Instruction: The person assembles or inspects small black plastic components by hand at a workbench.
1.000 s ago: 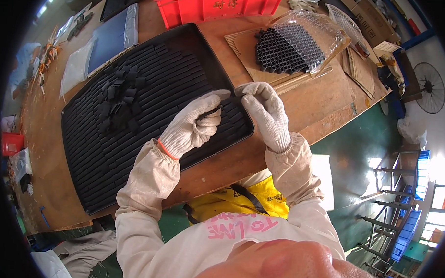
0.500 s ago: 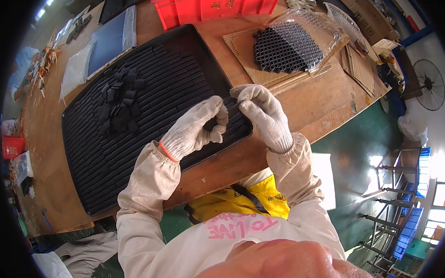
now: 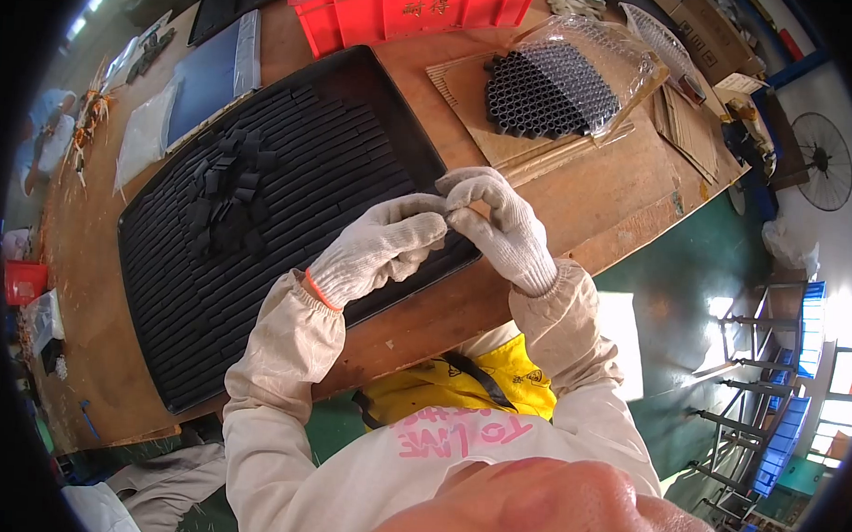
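My left hand [image 3: 380,241] and my right hand [image 3: 502,229], both in white knitted gloves, meet fingertip to fingertip over the near right corner of a black tray [image 3: 405,125]. Thumb and forefinger of my right hand are pinched on a small black piece, mostly hidden by the gloves. My left fingers are closed against the same spot; what they grip there I cannot make out. Close-set rows of black strip-like pieces [image 3: 307,168] cover most of the tray. A loose heap of small black pieces [image 3: 232,189] lies on top of them.
Behind the tray stands a red crate [image 3: 406,26]. Black ring-shaped parts [image 3: 545,92], partly under bubble wrap [image 3: 607,61], rest on cardboard [image 3: 469,103] to the right. A blue sheet [image 3: 204,89] lies at the far left. The wooden table's [image 3: 577,238] edge runs close to me.
My left hand has moved right and up, and its fingers have closed in to meet the right fingertips. My right hand has lowered slightly, still pinching.
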The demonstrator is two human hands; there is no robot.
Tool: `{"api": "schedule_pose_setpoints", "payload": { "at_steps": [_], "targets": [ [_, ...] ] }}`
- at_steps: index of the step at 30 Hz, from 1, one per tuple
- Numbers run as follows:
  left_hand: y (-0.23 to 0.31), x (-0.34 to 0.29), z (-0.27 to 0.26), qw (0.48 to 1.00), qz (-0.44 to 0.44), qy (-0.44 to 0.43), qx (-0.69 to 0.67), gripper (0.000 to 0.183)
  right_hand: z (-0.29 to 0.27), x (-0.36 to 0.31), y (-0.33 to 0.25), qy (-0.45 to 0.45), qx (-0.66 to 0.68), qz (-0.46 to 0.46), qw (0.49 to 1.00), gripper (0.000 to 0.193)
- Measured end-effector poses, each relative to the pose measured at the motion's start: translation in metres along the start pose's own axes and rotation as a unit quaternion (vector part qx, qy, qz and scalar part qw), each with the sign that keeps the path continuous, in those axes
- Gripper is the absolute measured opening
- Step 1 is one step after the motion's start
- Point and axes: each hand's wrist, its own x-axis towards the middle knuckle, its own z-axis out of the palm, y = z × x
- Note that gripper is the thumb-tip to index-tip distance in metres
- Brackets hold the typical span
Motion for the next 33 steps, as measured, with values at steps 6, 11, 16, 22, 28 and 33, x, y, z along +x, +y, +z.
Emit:
{"api": "schedule_pose_setpoints", "payload": {
  "at_steps": [6, 11, 16, 22, 28, 33],
  "targets": [
    [0.001, -0.002, 0.002, 0.999, 0.013, 0.039, 0.013, 0.03, -0.031, 0.012, 0.011, 0.174, -0.107, 0.063, 0.977, 0.021],
    [0.003, 0.003, 0.005, 0.998, 0.03, 0.051, 0.001, 0.03, -0.116, 0.022, 0.075, 0.236, -0.619, -0.073, 0.746, 0.024],
    [0.003, 0.004, -0.002, 0.998, 0.043, 0.056, 0.001, 0.03, -0.129, 0.026, 0.093, 0.206, -0.664, -0.079, 0.715, 0.021],
    [0.003, 0.003, 0.001, 0.996, 0.046, 0.079, 0.017, 0.03, -0.124, 0.025, 0.092, 0.205, -0.672, -0.121, 0.701, 0.02],
    [0.001, 0.005, 0.001, 0.994, 0.055, 0.095, 0.02, 0.029, -0.096, 0.015, 0.066, 0.267, -0.539, -0.13, 0.788, 0.021],
    [-0.003, 0.005, 0.001, 0.986, 0.08, 0.137, 0.046, 0.026, -0.042, 0.013, 0.008, 0.182, -0.232, -0.062, 0.953, 0.023]
  ]
}}
